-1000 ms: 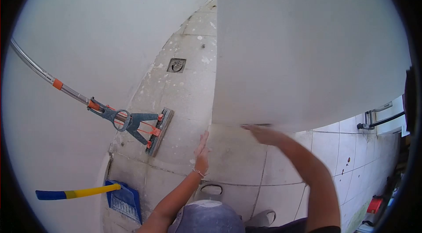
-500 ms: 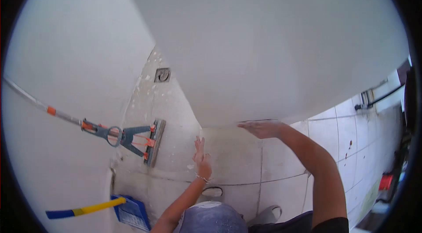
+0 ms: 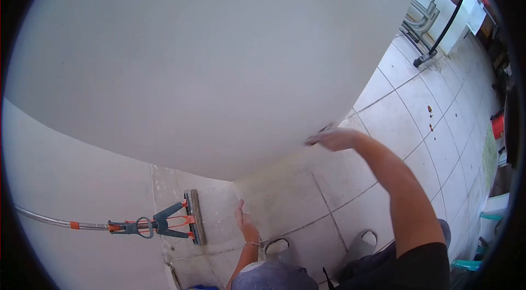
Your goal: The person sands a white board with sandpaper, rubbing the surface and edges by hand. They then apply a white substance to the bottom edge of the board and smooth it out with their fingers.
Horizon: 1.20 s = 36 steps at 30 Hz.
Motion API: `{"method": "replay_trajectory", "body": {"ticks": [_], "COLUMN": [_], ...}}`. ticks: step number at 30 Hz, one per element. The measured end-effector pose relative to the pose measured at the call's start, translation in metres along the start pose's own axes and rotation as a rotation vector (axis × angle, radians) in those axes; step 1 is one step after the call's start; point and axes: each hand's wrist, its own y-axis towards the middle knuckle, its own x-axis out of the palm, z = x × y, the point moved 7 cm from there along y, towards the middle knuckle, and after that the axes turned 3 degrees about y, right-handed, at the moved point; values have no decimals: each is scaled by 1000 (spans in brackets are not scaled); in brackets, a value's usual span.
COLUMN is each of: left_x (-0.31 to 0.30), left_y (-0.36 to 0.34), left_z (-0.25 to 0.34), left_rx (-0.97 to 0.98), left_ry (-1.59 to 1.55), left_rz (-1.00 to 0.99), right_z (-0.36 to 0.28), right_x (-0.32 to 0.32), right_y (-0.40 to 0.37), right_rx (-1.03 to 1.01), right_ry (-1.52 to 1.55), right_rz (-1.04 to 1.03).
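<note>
My right hand [image 3: 335, 140] is pressed up to the pale wall panel [image 3: 230, 71], close to its lower right edge. Under its fingers is a thin, flat, dark-edged piece [image 3: 312, 140], mostly hidden by the hand and lying along the panel surface. Lower down, my left hand [image 3: 247, 227] is held in front of the panel's bottom corner, fingers stretched out and holding nothing. A chain bracelet [image 3: 252, 243] circles that wrist.
A squeeze mop [image 3: 194, 217] with a metal handle stands left of my left hand. Grey slippers [image 3: 361, 246] are on my feet on the tiled floor [image 3: 307, 202]. Metal legs of a frame [image 3: 422, 27] stand at upper right. A blue edge [image 3: 203, 288] shows at the bottom.
The view has turned, so the panel fills more of the left and the mop sits lower. My right hand has shifted along the panel's edge; the blue dustpan has nearly left view.
</note>
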Motion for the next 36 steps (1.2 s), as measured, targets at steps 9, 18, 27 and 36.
{"method": "replay_trajectory", "body": {"ticks": [9, 18, 27, 36], "left_x": [128, 146, 77, 108], "left_y": [-29, 107, 53, 24], "left_z": [143, 182, 159, 171], "left_rx": [1523, 1170, 147, -120], "left_ry": [1143, 1397, 1020, -472], "left_rz": [-1184, -1235, -1401, -606], "right_z": [11, -33, -104, -137], "right_x": [1, 174, 103, 99], "right_y": [-188, -30, -18, -5], "right_rx": [411, -136, -343, -339], "right_ry": [172, 2556, 2392, 2305], "right_rz": [1851, 1398, 1026, 844]}}
